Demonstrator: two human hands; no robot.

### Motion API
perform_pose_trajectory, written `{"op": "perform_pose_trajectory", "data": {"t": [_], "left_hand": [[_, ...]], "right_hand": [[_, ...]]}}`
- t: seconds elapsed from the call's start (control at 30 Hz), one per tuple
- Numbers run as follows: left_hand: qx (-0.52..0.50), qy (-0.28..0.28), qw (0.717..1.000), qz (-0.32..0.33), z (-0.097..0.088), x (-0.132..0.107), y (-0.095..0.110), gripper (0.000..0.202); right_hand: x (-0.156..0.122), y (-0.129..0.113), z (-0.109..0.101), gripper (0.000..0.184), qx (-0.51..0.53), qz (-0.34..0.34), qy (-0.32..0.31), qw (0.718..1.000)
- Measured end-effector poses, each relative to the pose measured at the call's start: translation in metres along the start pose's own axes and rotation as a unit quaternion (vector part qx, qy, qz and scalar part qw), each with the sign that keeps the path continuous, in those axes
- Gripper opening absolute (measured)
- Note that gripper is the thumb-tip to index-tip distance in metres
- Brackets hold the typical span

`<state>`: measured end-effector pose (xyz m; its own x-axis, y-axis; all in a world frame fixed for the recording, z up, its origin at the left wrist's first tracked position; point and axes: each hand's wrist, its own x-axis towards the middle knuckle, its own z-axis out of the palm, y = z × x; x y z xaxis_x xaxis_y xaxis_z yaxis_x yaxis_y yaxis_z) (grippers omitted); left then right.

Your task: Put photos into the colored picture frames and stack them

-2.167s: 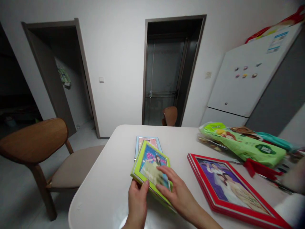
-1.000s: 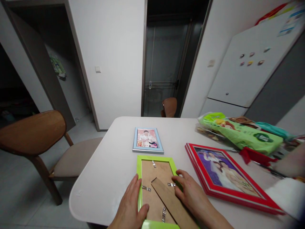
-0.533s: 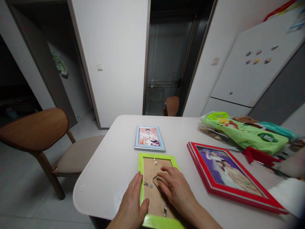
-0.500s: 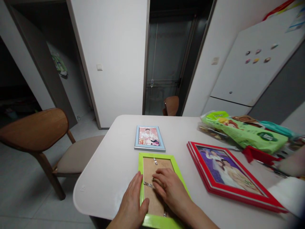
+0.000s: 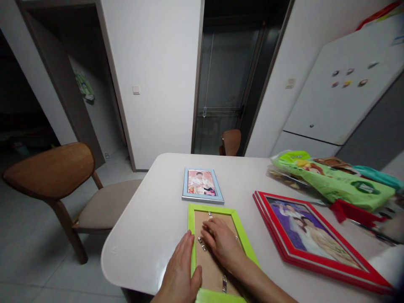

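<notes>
At lower centre, the green frame (image 5: 243, 236) could skid if the open left hand (image 5: 179, 271) braces weakly while the curled right hand (image 5: 224, 240), grip unclear, pushes 1 clip (image 5: 202, 244).

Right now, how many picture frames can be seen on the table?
3: the blue frame farthest off; the green frame, back up, under the right hand; the red frame at right, whose doubled edge may mean another beneath.
</notes>
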<state>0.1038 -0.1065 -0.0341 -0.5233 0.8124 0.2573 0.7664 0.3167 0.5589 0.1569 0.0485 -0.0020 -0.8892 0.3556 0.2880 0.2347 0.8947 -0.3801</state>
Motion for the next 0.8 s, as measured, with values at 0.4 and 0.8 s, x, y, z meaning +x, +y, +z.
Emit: {"op": "perform_pose_trajectory", "data": {"t": [0.4, 0.8], "left_hand": [[-0.035, 0.014, 0.999, -0.014, -0.001, 0.002, 0.002, 0.063], [-0.032, 0.028, 0.999, -0.007, 0.001, -0.001, 0.0, 0.061]], "right_hand": [[0.018, 0.033, 0.005, 0.027, -0.047, 0.037, 0.019, 0.998], [-0.009, 0.02, -0.038, 0.046, 0.052, -0.037, -0.106, 0.992]]}}
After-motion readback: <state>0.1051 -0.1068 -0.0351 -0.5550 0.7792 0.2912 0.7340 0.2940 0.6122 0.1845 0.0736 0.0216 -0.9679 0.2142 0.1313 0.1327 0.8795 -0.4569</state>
